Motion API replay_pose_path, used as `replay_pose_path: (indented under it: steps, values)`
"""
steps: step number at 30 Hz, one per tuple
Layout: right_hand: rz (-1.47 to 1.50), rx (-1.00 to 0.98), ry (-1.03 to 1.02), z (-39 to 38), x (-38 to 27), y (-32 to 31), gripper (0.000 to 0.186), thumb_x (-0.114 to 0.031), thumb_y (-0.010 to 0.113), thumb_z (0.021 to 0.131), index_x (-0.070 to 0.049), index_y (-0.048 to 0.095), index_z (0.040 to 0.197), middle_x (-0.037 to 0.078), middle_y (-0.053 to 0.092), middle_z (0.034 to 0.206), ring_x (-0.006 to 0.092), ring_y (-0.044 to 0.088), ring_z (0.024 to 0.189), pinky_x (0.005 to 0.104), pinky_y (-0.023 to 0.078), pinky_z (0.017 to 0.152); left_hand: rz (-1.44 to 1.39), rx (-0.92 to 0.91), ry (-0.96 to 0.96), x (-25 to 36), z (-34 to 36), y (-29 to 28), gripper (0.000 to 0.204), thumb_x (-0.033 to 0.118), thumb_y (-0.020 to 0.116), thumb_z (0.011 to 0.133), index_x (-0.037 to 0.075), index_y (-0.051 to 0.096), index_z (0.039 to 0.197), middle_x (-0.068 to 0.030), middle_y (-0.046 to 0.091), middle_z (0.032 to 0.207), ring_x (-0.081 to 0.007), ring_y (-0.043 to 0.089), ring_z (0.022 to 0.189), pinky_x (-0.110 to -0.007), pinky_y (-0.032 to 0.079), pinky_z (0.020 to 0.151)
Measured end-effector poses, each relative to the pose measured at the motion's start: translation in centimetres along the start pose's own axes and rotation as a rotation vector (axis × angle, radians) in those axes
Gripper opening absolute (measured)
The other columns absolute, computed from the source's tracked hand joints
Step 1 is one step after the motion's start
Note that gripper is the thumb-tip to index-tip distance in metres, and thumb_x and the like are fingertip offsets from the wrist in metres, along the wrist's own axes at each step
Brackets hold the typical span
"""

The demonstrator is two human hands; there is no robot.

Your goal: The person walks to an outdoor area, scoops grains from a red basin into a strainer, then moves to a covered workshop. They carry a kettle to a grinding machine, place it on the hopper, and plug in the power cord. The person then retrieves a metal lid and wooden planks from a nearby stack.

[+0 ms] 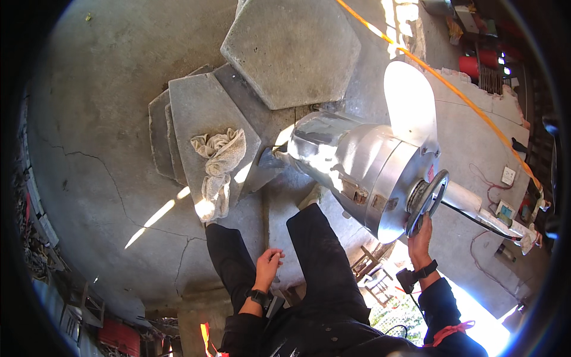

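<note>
A large shiny metal drum machine (369, 166) lies on its side in front of me, with a pulley wheel (425, 199) on its near end and a raised lid (410, 101) behind it. My right hand (420, 233) grips the lower rim of the pulley wheel. My left hand (269, 263) hangs loosely curled over my left thigh, holding nothing. Both wrists carry dark bands. My dark trouser legs (315, 250) stretch out toward the drum.
Hexagonal concrete slabs (291, 50) lie stacked on the cracked concrete floor, a crumpled beige rag (218, 169) draped over one. An orange cord (452, 89) runs diagonally at right. Wall sockets and wires (505, 190) sit at right, a small wooden frame (372, 271) by my right leg.
</note>
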State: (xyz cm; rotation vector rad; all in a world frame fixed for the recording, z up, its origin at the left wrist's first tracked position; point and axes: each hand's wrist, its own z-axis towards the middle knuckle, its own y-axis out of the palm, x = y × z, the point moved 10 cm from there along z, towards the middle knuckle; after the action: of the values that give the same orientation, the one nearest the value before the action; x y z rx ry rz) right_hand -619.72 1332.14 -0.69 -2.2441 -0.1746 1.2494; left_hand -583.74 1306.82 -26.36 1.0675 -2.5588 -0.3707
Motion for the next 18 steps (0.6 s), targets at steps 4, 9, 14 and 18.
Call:
replay_pose_path:
  steps: [4, 9, 14, 18]
  values:
    - [-0.019, -0.029, -0.014, 0.3, 0.2, -0.3, 0.028, -0.037, 0.044, 0.097, -0.01, 0.05, 0.098, 0.005, 0.058, 0.079, 0.0139, 0.056, 0.065, 0.0286, 0.047, 0.059, 0.001, 0.008, 0.006, -0.1, -0.2, -0.6, 0.018, 0.012, 0.052, 0.091, 0.002, 0.062, 0.102, -0.0051, 0.066, 0.089, -0.0097, 0.056, 0.067, -0.022, 0.045, 0.061]
    - [-0.03, -0.045, -0.041, -0.2, -0.5, 0.5, 0.027, -0.036, 0.043, 0.098, -0.009, 0.051, 0.099, 0.005, 0.058, 0.081, 0.0141, 0.056, 0.068, 0.0292, 0.048, 0.061, -0.003, 0.03, -0.017, -0.4, -0.3, -2.1, 0.019, 0.012, 0.051, 0.091, 0.002, 0.061, 0.105, -0.0058, 0.067, 0.092, -0.0086, 0.057, 0.068, -0.022, 0.047, 0.063]
    - [-0.054, 0.007, -0.026, -1.1, -1.2, 1.5, 0.022, -0.035, 0.046, 0.097, -0.015, 0.048, 0.088, -0.004, 0.05, 0.073, 0.006, 0.047, 0.064, 0.0217, 0.038, 0.059, -0.009, 0.056, -0.025, -0.5, -0.5, -3.3, 0.019, 0.012, 0.051, 0.091, 0.002, 0.061, 0.103, -0.0057, 0.067, 0.089, -0.0086, 0.057, 0.066, -0.021, 0.046, 0.06]
    - [-0.054, 0.007, -0.036, -1.5, -1.7, 2.2, 0.022, -0.035, 0.045, 0.097, -0.015, 0.048, 0.087, -0.003, 0.051, 0.072, 0.0063, 0.047, 0.063, 0.0217, 0.038, 0.058, -0.006, 0.06, -0.026, -0.4, -0.8, -3.6, 0.019, 0.012, 0.051, 0.091, 0.002, 0.062, 0.103, -0.0058, 0.067, 0.088, -0.0085, 0.058, 0.066, -0.021, 0.045, 0.059]
